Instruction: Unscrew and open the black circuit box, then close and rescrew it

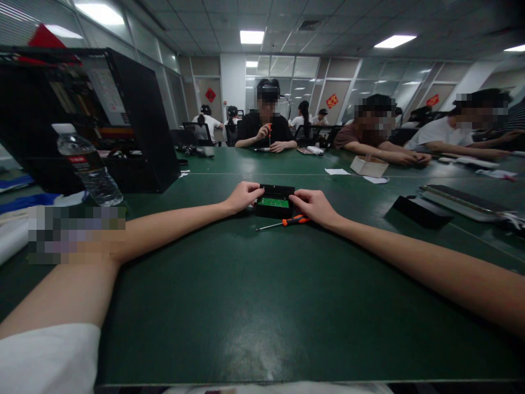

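A small black box (274, 211) with a green circuit board (274, 202) inside sits on the green table in front of me. My left hand (245, 197) grips its left end, thumb and fingers closed on the edge. At the opposite end, my right hand (316, 206) holds the box's right edge between thumb and fingers. Just in front of the box lies an orange-and-black screwdriver (284, 222), its shaft pointing left and its handle end close under my right hand. The undersides of the box and some fingertips are hidden.
An open black computer case (141, 120) and a water bottle (88, 164) stand at left. To the right are a black box-like piece (422, 212), a laptop-like slab (463, 201) and a small cardboard box (369, 166). Across the green table (262, 306), a person (266, 126) holds an orange screwdriver.
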The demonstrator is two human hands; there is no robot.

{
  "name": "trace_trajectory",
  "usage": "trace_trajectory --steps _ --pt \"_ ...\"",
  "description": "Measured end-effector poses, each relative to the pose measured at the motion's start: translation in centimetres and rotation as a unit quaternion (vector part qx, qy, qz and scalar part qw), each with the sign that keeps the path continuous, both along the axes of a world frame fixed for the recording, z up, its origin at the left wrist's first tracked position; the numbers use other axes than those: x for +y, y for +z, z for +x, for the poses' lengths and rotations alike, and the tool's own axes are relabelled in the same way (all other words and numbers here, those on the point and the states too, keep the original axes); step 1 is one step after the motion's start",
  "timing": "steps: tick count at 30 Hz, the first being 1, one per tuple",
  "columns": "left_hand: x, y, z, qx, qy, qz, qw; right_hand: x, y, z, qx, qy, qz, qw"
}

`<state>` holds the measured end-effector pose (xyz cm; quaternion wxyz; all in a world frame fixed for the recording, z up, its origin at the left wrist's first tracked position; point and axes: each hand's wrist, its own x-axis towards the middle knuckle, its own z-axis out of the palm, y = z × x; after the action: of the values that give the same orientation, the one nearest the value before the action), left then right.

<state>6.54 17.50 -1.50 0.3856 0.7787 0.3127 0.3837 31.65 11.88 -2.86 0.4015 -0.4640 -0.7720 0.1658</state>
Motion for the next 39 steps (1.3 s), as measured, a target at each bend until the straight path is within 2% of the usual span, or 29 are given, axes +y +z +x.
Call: trace_trajectory --steps 9,14,18,22,31,39 --pt "-0.49 0.0 -0.01 0.024 -0.026 0.012 0.999 -0.14 0.07 -0.09 -0.006 0.0 0.002 1.0" --pt "-0.33 -0.17 -0.24 0.024 -0.074 -0.004 0.997 -0.01 -0.02 -0.02 -0.009 -0.003 0.006 1.0" --pt "0.08 -0.25 -0.43 0.009 -0.135 -0.029 0.99 -0.04 0.0 -0.07 -0.009 -0.002 0.006 1.0" --pt "0.31 -0.48 -0.4 -0.013 -0.171 -0.016 0.985 -0.11 0.08 -0.11 -0.009 0.0 0.007 1.0" --pt "-0.47 -0.21 -0.48 0.015 -0.168 0.039 0.985 0.14 -0.1 0.04 -0.006 0.007 -0.003 1.0" --pt "-0.48 -0.14 -0.5 0.039 -0.14 0.114 0.983 0.32 -0.2 0.09 -0.001 0.016 -0.013 1.0"
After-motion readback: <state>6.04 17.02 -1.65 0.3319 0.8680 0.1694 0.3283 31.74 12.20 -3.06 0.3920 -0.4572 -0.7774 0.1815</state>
